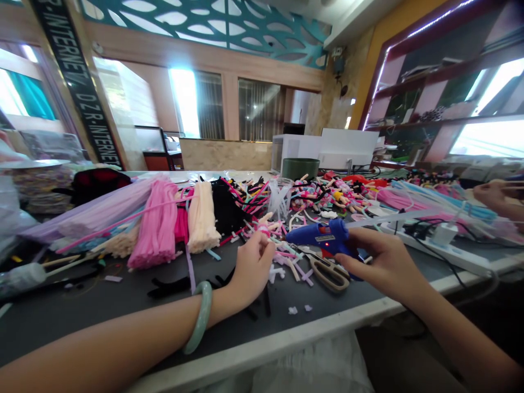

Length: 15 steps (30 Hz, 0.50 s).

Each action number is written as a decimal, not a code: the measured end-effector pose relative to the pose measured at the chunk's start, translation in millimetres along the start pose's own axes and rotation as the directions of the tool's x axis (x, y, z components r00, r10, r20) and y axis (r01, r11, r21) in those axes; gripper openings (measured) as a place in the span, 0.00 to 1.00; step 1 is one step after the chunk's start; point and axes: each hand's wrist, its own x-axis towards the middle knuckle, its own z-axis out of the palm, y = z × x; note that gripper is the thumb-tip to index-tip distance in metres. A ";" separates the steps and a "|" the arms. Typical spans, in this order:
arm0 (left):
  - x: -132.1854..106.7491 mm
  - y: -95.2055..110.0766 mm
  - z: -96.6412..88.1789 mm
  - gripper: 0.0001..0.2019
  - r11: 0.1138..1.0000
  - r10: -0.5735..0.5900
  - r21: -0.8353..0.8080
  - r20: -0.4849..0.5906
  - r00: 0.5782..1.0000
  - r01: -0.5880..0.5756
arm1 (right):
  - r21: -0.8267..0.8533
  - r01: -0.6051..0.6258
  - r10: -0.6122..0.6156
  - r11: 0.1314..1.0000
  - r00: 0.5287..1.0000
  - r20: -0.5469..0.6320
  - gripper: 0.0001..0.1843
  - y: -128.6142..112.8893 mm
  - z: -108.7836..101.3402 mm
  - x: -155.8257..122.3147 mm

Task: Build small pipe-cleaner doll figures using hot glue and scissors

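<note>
My right hand (380,262) is wrapped round the handle of a blue hot glue gun (317,234), with a long clear glue stick (393,218) out of its back. A small red light glows on the gun, and its nozzle points left. In a pinch, my left hand (252,267) has a small cream and pink pipe-cleaner piece (265,225), partly hidden by the fingers, close to the nozzle. Scissors with tan handles (329,273) lie under the gun. Cut pipe-cleaner bits (292,265) are scattered between the hands.
Bundles of pink (155,224) and cream pipe cleaners (202,218) lie at the left. Behind my hands stands a clear cup of glue sticks (279,197) beside a heap of small pipe-cleaner figures (344,194). A power strip (442,245) with cables lies right; another person's hand (499,196) shows beyond.
</note>
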 end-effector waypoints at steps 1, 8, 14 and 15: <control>0.2 0.2 -0.1 0.10 1.000 0.003 0.005 -0.003 1.000 -0.003 | -0.007 0.005 -0.005 1.000 1.000 -0.002 0.10 -0.9 -0.1 0.2; -0.3 0.5 -0.3 0.10 0.999 -0.032 -0.022 0.019 0.999 0.032 | -0.031 0.009 -0.009 0.999 1.000 -0.007 0.11 -6.5 -5.5 0.7; -0.9 1.3 -1.1 0.10 0.999 -0.032 -0.008 0.022 0.999 0.032 | -0.077 0.043 -0.045 0.996 0.999 -0.021 0.10 -9.5 -6.2 0.5; -0.8 1.1 -1.0 0.10 0.999 -0.032 -0.008 0.023 0.999 0.032 | -0.085 0.049 -0.051 0.995 0.998 -0.025 0.10 -9.7 -5.8 0.4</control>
